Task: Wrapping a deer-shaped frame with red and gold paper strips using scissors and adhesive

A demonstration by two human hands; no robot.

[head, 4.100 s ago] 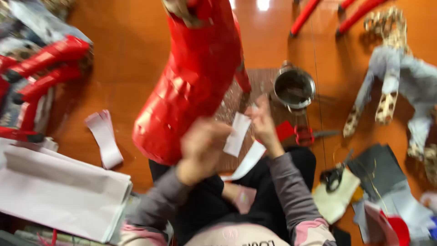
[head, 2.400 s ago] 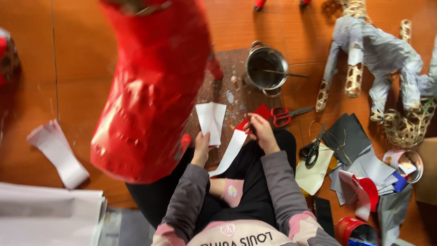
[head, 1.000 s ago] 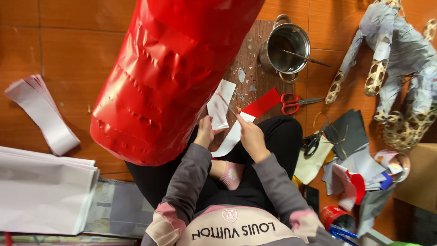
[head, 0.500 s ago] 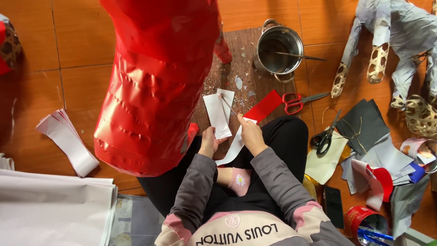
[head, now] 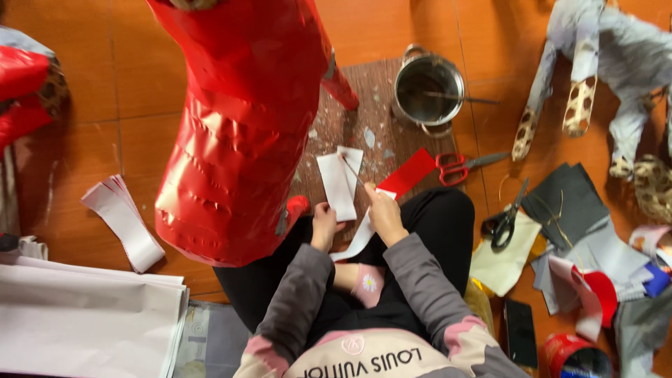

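Observation:
I sit on the floor with both hands in front of my knees. My right hand (head: 383, 211) grips a thin brush (head: 352, 170) whose tip rests on white paper pieces (head: 338, 180) lying on a brown mat (head: 381, 136). My left hand (head: 323, 224) pinches the near edge of a long white paper strip (head: 358, 238) that runs under both hands. A red paper piece (head: 408, 173) lies just right of the brush. A tall figure wrapped in shiny red paper (head: 238, 126) stands close on my left.
A metal pot (head: 428, 91) with a stick in it stands behind the mat. Red-handled scissors (head: 458, 166) and black scissors (head: 501, 222) lie to the right, near grey and black paper scraps (head: 567, 203). A grey wrapped figure (head: 602, 63) lies far right. White sheets (head: 84, 322) are stacked at left.
Over the earlier frames my hands came down from the red figure to the white paper on the mat. In the last half second they stay almost still; only the view shifts slightly.

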